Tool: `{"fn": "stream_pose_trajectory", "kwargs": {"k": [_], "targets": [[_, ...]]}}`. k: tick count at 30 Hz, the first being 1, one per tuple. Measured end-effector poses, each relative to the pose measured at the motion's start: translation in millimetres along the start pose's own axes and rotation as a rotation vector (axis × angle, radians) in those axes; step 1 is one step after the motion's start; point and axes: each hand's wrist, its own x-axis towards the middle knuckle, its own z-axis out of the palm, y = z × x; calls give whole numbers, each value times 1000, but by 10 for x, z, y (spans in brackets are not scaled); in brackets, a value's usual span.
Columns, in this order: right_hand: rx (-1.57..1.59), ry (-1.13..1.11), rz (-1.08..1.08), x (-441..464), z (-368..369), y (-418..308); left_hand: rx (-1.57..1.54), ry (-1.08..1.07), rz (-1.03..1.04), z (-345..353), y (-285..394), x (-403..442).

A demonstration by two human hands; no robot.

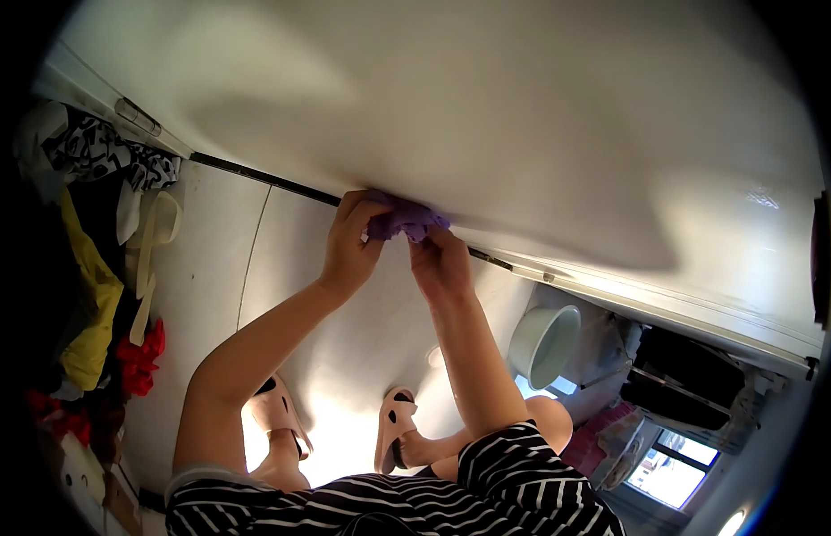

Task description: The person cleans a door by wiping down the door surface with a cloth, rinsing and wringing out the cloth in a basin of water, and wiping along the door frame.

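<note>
A crumpled purple cloth (405, 218) is bunched up between both hands, in front of a large pale, smooth panel (523, 116). My left hand (353, 234) grips the cloth's left side with bent fingers. On its lower right side, my right hand (440, 259) is closed on the same cloth, its fingertips partly hidden by the folds. The cloth lies close to the dark strip along the panel's lower edge.
Clothes hang or lie at the left, among them a yellow garment (92, 290) and a red one (141, 359). A pale basin (545, 347) is at the right, near a black item (688, 375) and a bright window (673, 469). Pink clogs are on the feet below.
</note>
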Motion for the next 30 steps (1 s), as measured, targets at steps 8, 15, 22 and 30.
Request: {"fn": "stream_pose_trajectory", "kwargs": {"k": [8, 15, 22, 30], "targets": [[7, 211, 65, 812, -509, 592, 147, 11, -242, -45, -1158, -113], [83, 321, 21, 1341, -1422, 848, 104, -101, -629, -73, -1241, -91], [373, 181, 88, 217, -1604, 79, -438, -372, -1139, 103, -496, -419], [-3, -136, 16, -1279, -264, -570, -571, -797, -1252, -165, 915, -191]]}}
